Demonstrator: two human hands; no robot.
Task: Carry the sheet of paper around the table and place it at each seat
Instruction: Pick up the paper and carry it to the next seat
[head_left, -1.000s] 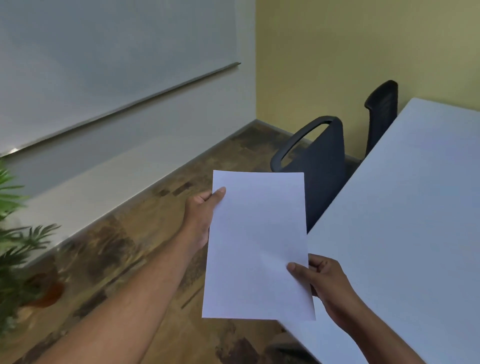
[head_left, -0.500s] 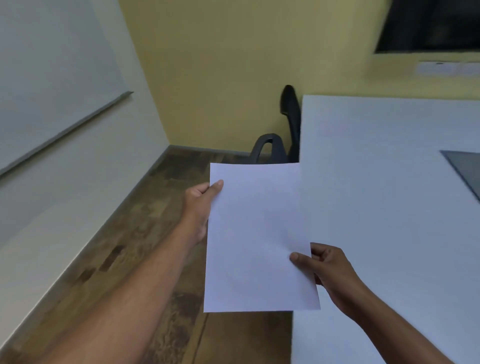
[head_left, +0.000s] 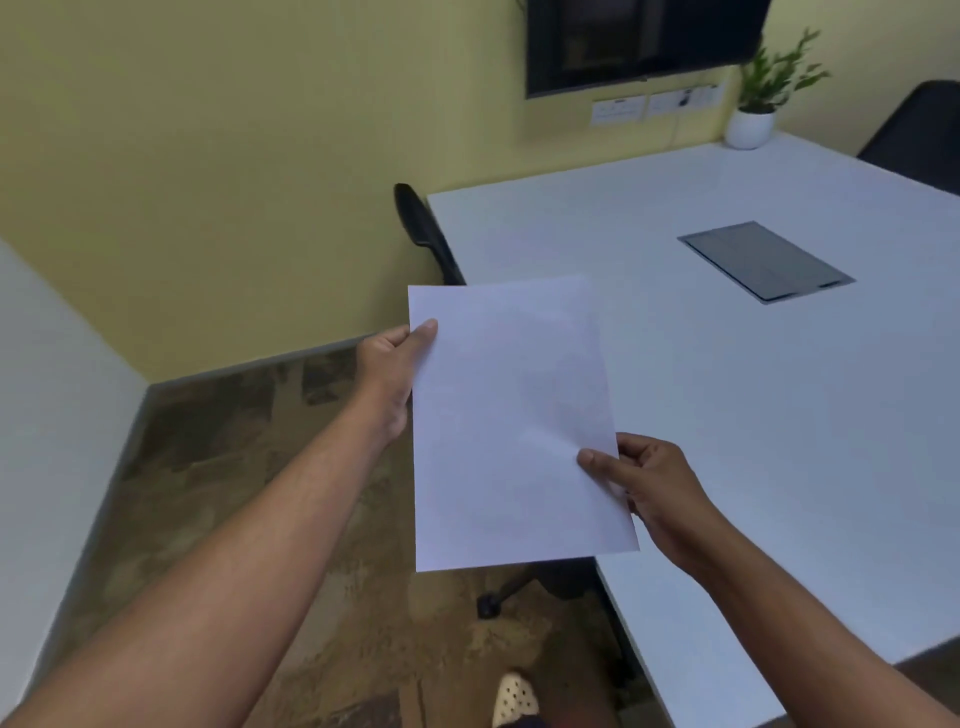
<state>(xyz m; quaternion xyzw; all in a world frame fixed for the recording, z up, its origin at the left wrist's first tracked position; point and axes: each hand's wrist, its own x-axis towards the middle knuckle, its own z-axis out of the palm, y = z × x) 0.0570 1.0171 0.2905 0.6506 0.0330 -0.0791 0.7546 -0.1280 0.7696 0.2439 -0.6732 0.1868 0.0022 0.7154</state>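
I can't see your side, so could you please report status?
Both hands, left and right, pinch the sheet of paper. Sheet held above table edge. Chair ahead.

Dim, even indoor light with soft, faint shadows, a pale sheen on the table (head_left: 727, 395) right of the grip, slight overall softness, and wide-angle bending toward the edges.

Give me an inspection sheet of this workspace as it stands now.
Surface: white table, bare apart from a grey inset panel.
Job's things: sheet of paper held in the air, over the table's near corner.
Clutter: potted plant at the far table corner.
Grips: left hand and right hand each pinch a sheet edge.
Cables: nothing seen.
Surroundings: black chair, dark wall screen, yellow wall.
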